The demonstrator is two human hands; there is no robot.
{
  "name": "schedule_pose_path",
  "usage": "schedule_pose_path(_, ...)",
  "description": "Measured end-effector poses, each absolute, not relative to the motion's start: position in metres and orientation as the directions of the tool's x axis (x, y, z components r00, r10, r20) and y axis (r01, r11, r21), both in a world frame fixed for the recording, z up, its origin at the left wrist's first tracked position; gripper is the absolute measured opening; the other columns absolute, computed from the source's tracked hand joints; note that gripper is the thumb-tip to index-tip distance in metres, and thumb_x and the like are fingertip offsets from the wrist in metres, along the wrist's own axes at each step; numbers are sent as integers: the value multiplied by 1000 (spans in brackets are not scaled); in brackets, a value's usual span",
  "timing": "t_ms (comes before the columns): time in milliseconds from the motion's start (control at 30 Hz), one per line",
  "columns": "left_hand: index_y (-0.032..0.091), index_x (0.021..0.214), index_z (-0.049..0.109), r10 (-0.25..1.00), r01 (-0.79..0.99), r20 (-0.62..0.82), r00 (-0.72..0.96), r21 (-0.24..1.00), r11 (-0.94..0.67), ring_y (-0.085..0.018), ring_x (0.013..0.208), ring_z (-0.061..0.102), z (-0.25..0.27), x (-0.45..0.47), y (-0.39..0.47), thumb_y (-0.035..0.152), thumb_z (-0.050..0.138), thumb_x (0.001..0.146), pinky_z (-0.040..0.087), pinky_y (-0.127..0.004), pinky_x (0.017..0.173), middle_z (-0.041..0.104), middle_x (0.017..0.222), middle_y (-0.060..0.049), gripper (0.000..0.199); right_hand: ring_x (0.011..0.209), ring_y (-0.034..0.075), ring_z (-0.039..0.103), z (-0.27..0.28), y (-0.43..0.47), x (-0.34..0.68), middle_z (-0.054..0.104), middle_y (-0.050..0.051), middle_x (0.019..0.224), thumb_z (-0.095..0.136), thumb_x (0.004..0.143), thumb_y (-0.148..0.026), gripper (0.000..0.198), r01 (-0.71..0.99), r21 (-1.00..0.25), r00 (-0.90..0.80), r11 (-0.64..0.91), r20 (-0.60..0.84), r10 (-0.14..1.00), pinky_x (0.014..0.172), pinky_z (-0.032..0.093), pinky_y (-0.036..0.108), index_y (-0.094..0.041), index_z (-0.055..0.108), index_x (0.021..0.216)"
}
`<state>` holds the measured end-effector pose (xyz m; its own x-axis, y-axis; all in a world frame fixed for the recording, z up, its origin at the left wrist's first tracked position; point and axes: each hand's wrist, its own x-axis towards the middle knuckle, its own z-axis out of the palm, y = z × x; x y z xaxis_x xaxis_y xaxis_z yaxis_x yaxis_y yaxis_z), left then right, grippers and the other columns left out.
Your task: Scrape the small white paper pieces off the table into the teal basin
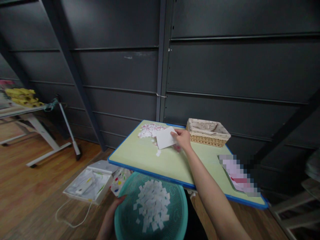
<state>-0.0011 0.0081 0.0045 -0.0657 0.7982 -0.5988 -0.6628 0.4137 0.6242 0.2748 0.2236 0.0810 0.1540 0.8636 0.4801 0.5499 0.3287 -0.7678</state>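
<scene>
My right hand (183, 138) is closed on a square white card (165, 138), held tilted over the pale green tabletop (150, 158). Just behind the card lies a heap of small white and pinkish paper pieces (148, 130), and one loose white piece (158, 153) rests nearer the front. Below the table's front edge, my left hand (117, 204) grips the left rim of a teal plastic basket (183, 203). Many small white paper squares (153, 203) are piled inside that basket. The fingers of my left hand are partly hidden by the basket.
A wicker basket with cloth lining (210, 141) stands at the table's back right. A partly blurred flat item (237, 176) lies at the right edge. On the floor at left sits an open white box (87, 183) with a cord. Dark metal panels (120, 70) rise behind the table.
</scene>
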Motion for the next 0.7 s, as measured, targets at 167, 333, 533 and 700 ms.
schedule_pose_path(167,8,143,43,774,-656,-630,-72,614,439,-34,81,75,4,-2,9,22,74,71,59,-43,77,79,68,-6,80,69,22,66,83,221,272,76,7,79,58,78,-32,34,581,-744,126,328,481,867,60,44,27,-12,78,97)
schedule_pose_path(333,8,141,44,775,-615,-626,-83,644,454,-33,73,75,3,-3,8,22,72,73,59,-44,75,79,68,-5,75,69,21,66,81,220,267,77,6,81,58,79,-36,38,551,-762,111,341,472,875,58,43,26,-13,77,102)
schedule_pose_path(533,11,140,44,784,-649,-617,-67,623,436,-33,78,75,10,0,8,21,70,75,58,-45,77,79,68,-5,72,72,21,67,78,221,267,77,6,87,57,82,-36,36,559,-757,144,338,490,859,64,47,27,-14,76,104)
schedule_pose_path(700,7,141,44,759,-642,-648,-69,611,463,-35,82,75,11,0,9,22,70,74,58,-47,76,78,67,-7,73,82,24,69,79,223,271,76,10,100,57,83,-32,33,603,-736,218,309,524,824,70,49,29,-16,76,105)
